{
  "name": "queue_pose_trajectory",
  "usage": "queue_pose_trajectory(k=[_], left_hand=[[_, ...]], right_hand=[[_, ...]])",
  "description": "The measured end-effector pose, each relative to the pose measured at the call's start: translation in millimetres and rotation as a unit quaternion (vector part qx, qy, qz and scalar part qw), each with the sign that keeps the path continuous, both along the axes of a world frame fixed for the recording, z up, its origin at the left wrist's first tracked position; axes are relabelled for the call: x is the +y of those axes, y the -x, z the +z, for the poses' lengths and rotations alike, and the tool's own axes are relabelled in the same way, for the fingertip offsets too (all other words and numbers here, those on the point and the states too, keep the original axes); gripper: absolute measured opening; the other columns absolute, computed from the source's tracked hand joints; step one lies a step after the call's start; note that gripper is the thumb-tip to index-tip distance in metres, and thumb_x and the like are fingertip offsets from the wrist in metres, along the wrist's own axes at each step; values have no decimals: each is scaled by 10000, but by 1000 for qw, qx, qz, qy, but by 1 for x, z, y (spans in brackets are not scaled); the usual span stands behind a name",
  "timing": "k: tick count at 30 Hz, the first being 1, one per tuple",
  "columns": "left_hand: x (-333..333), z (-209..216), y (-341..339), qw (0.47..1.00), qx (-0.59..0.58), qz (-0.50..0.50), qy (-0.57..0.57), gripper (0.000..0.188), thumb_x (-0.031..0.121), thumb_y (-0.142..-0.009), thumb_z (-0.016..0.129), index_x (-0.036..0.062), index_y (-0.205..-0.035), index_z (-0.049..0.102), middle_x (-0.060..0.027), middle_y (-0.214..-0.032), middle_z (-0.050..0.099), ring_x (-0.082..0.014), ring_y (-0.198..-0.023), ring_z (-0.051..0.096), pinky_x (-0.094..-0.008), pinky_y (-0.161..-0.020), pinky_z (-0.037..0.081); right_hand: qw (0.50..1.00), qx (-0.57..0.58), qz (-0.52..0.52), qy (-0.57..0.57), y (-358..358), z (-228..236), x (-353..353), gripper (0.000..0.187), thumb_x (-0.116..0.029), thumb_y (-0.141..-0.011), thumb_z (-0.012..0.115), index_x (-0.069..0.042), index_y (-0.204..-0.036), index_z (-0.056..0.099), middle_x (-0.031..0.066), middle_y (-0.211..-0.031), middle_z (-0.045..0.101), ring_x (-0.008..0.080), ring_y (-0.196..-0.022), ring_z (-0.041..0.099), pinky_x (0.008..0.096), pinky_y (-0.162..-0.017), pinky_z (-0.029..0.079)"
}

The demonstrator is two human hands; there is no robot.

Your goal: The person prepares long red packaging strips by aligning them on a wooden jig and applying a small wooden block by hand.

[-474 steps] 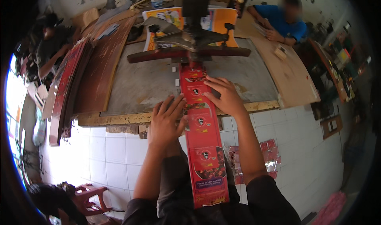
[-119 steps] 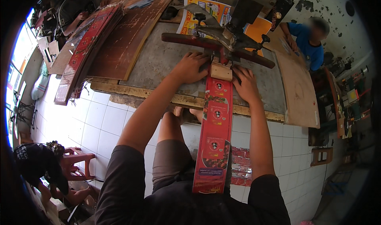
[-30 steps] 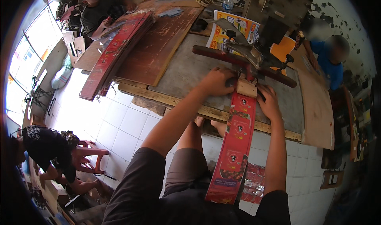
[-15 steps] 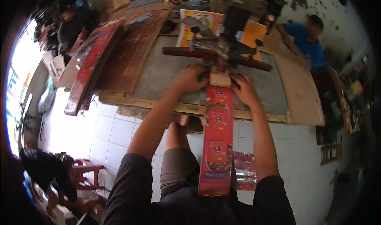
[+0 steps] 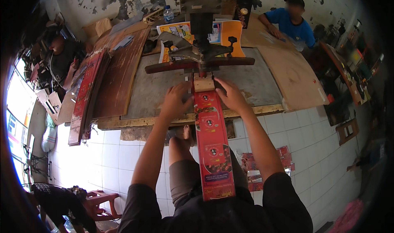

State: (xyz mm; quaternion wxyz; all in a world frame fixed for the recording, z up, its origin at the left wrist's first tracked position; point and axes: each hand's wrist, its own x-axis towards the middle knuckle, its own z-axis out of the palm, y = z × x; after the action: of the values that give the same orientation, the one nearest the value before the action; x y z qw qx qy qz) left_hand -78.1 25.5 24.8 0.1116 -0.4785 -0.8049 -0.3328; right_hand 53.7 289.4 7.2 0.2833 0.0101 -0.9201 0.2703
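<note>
A long red printed packaging strip (image 5: pixel 212 142) runs from my lap up over the table edge. Its far end reaches a small wooden block (image 5: pixel 204 84) under a dark metal hand press (image 5: pixel 201 48) with a long red crossbar (image 5: pixel 230 61). Left of the strip, my left hand (image 5: pixel 176 101) is raised with its fingers apart, holding nothing. My right hand (image 5: pixel 232 95) stays on the other side, fingers stretched toward the block's right edge and thumb near the strip's edge. Whether those fingertips touch the block is hard to make out.
A grey board (image 5: pixel 164 91) covers the worktable. On the left lie brown boards (image 5: pixel 117 83) and stacked red strips (image 5: pixel 88 89). Beyond the press are printed sheets (image 5: pixel 232 34) and a bottle (image 5: pixel 168 14). A person in blue (image 5: pixel 289 23) sits at right; silvery-red packets (image 5: pixel 254 163) lie on the floor.
My left hand has drawn back from the block, leftward and toward me. My right hand stays close to the block. The view has shifted, showing more of the wall behind.
</note>
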Motion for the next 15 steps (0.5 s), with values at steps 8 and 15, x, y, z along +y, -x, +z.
queue_pose_trajectory(k=[8, 15], left_hand=[[-12, -1, -25, 999, -9, -44, -27, 532, 218, -893, 776, 52, -1392, 697, -157, -1423, 703, -344, -1356, 628, -470, -1156, 428], [-53, -12, -75, 997, -6, -17, -73, 443, 200, -899, 772, 76, -1323, 733, -123, -1385, 725, -322, -1338, 647, -502, -1170, 409]], right_hand=[[998, 38, 50, 28, -10, 8, -17, 609, -242, -955, 826, -82, -1496, 596, 160, -1427, 639, 392, -1313, 612, 471, -1103, 504], [990, -29, 85, 105, -59, 19, -22, 585, -287, -889, 897, -72, -1386, 675, 120, -1275, 649, 315, -1250, 635, 416, -1040, 522]])
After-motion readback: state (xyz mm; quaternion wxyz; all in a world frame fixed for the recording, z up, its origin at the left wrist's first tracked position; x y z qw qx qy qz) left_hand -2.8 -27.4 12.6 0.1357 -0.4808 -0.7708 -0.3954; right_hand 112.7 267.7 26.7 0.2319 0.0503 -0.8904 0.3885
